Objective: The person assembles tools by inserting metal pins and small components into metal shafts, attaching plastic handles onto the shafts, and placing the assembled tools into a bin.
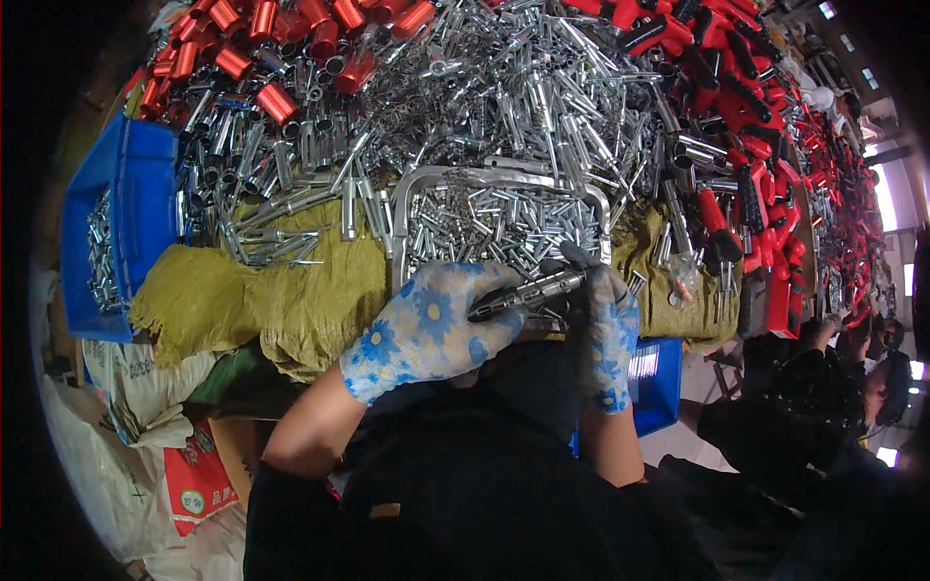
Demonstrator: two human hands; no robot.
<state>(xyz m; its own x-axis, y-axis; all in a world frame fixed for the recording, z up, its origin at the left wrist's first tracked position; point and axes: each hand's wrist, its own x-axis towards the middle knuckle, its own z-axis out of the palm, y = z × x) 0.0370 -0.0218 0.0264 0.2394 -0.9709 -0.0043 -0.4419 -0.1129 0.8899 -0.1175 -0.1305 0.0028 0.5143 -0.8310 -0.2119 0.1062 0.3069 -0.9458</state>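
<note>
My left hand (436, 320), in a white glove with blue flowers, is closed around one end of a slotted silver metal tube (538, 292). My right hand (605, 320), gloved in the same pattern with darker fingertips, grips the other end. The tube lies slightly tilted between both hands, its right end higher. Just beyond it, a silver metal tray (400, 218) is full of small metal pins (504, 228). The fingers of my right hand partly hide the tube's far end.
Loose metal rods and springs (504, 87) heap up behind the tray. Red cylinders (276, 102) lie far left, and red-and-black handles (717, 223) pile up right. A blue bin (145, 194) stands left, another blue bin (659, 387) below right. Another person (785, 397) sits at right.
</note>
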